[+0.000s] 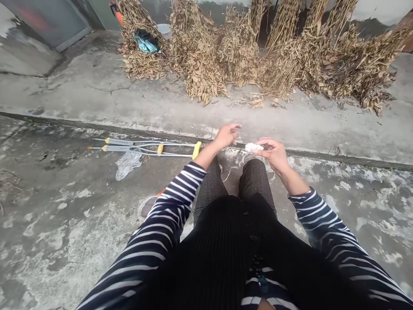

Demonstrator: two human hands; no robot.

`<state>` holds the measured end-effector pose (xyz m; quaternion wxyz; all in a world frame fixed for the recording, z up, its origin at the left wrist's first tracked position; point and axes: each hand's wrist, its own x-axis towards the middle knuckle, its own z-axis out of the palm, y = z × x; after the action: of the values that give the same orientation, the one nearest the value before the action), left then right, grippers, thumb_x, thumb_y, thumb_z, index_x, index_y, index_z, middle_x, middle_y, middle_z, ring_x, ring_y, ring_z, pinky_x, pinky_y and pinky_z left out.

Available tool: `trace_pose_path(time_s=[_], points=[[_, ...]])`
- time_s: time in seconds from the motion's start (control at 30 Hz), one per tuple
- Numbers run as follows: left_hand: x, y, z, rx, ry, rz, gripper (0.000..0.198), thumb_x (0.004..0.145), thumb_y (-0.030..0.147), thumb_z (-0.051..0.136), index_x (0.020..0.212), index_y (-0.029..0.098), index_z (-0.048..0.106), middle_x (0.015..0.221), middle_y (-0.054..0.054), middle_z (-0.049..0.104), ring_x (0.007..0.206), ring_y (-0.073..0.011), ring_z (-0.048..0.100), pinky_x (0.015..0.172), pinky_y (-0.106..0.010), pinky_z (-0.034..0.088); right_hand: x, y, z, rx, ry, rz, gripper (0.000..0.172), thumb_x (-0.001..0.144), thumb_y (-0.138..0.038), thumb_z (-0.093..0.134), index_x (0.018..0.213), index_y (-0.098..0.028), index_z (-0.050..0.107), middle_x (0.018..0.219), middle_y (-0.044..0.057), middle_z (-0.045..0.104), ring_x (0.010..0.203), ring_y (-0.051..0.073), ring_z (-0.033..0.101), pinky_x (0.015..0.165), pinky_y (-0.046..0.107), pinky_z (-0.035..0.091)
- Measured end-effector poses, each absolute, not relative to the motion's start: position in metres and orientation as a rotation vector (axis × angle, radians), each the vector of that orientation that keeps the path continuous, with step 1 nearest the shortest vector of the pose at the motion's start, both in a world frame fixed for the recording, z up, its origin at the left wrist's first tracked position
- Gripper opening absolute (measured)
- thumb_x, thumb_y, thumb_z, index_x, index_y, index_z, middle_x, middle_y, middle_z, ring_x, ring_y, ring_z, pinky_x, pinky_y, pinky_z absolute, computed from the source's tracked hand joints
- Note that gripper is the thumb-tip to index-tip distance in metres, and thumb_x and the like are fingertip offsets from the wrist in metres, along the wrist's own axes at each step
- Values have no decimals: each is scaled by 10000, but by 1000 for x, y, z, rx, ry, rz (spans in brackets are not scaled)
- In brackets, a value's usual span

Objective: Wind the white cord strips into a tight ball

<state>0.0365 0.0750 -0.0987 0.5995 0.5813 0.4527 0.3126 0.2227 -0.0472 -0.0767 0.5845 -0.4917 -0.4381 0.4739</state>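
Note:
My right hand (274,153) pinches a small white bundle (254,147) between thumb and fingers, in front of my knees. The bundle looks soft and wound, but I cannot make out its exact kind. To its left, my left hand (227,135) is raised with fingers stretched out and slightly blurred, apart from the bundle. A thin white strand (227,175) shows between my legs; where it leads is hidden.
A pair of metal crutches (151,148) with yellow pads lies at left along the concrete step (161,114). Beside them is a crumpled clear plastic bag (128,164). Dried plant bundles (206,56) lean on the wall. A grey shoe (146,206) shows beside my left sleeve.

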Motion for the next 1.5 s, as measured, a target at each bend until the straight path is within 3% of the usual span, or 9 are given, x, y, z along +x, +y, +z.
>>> trace_pose_path(time_s=[0.1, 0.2, 0.4, 0.5, 0.73, 0.93, 1.1, 1.23, 1.5], points=[[45, 33, -94, 1276, 661, 668, 489, 777, 69, 704, 1252, 185, 690, 1245, -109, 690, 1030, -188, 679, 750, -250, 567, 224, -46, -72, -1161, -946, 1189, 448, 410, -355, 1006, 751, -191, 765, 806, 19, 729, 708, 153, 662, 606, 307, 634], [55, 7, -90, 1157, 617, 693, 516, 742, 84, 755, 1246, 160, 677, 1138, -89, 723, 917, -165, 679, 742, -257, 563, 226, -44, -66, -1171, -931, 1238, 484, 419, -366, 1013, 781, -182, 749, 799, 23, 749, 700, 152, 680, 617, 299, 634], [65, 8, -92, 1237, 727, 692, 128, 829, 165, 715, 930, 87, 710, 762, -47, 715, 640, -113, 648, 611, -219, 495, 229, -37, -51, -1176, -929, 1211, 522, 414, -349, 1022, 823, -173, 749, 785, 22, 754, 671, 146, 700, 588, 260, 634], [63, 9, -95, 1303, 803, 695, 101, 875, 178, 646, 892, 96, 703, 731, -35, 709, 567, -89, 615, 552, -196, 447, 232, -32, -50, -1192, -913, 1193, 533, 427, -360, 1018, 835, -165, 736, 790, 28, 754, 665, 152, 704, 593, 271, 639], [52, 5, -107, 1556, 935, 656, 111, 836, 147, 604, 858, 119, 709, 731, -2, 705, 597, -78, 606, 607, -186, 439, 233, -29, -56, -1228, -997, 1062, 464, 501, -363, 985, 836, -177, 723, 811, 14, 733, 708, 148, 685, 582, 264, 630], [39, -2, -100, 1124, 675, 548, 394, 841, 342, 731, 1152, 113, 652, 785, -45, 724, 603, -123, 655, 556, -221, 453, 238, -29, -55, -1212, -991, 990, 459, 484, -389, 995, 810, -195, 736, 819, 9, 738, 729, 156, 692, 605, 277, 646], [32, 3, -104, 906, 596, 539, 462, 718, 396, 878, 995, 87, 674, 707, -24, 678, 544, -79, 593, 537, -207, 425, 248, -27, -63, -1167, -866, 1178, 530, 472, -431, 1002, 867, -206, 730, 848, 10, 765, 728, 159, 725, 633, 272, 659], [32, 8, -109, 867, 536, 469, 505, 673, 375, 909, 1019, 90, 677, 667, -15, 661, 495, -67, 551, 491, -202, 374, 251, -29, -58, -1088, -851, 1336, 558, 470, -405, 1009, 926, -205, 757, 876, 10, 768, 717, 142, 721, 648, 259, 664], [33, -4, -106, 944, 436, 411, 503, 763, 396, 853, 1128, 119, 646, 655, -5, 668, 423, -46, 490, 455, -193, 321, 251, -35, -46, -1100, -947, 1369, 470, 498, -372, 1005, 864, -186, 776, 841, 25, 766, 724, 159, 719, 697, 326, 676]])
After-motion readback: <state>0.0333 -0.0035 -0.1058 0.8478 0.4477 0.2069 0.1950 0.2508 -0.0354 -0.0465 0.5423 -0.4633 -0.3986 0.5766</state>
